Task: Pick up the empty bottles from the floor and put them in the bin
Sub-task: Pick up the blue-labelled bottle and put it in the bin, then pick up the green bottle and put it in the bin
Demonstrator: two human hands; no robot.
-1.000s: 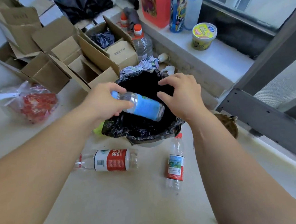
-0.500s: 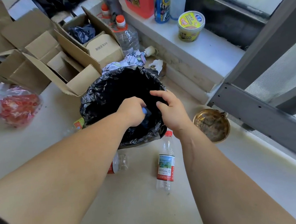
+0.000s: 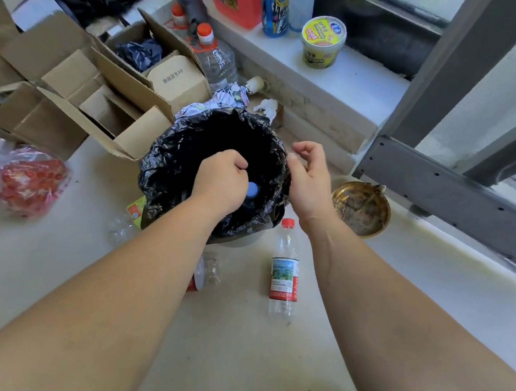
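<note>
The bin, lined with a black bag, stands on the floor ahead of me. My left hand hovers over its opening with the fingers curled in. Just below it, inside the bin, the blue cap of a bottle shows, apart from the fingers. My right hand is at the bin's right rim, fingers spread and empty. A red-labelled bottle lies on the floor in front of the bin. A second bottle is half hidden under my left forearm. A crushed clear bottle lies left of the bin.
Open cardboard boxes crowd the floor behind the bin. A bag of red items lies at the left. A brass bowl sits right of the bin. The window ledge holds a noodle cup and containers.
The blue-labelled bottle went from my left hand down into the bin, and only its cap still shows. My right hand drew back to the rim and opened.
</note>
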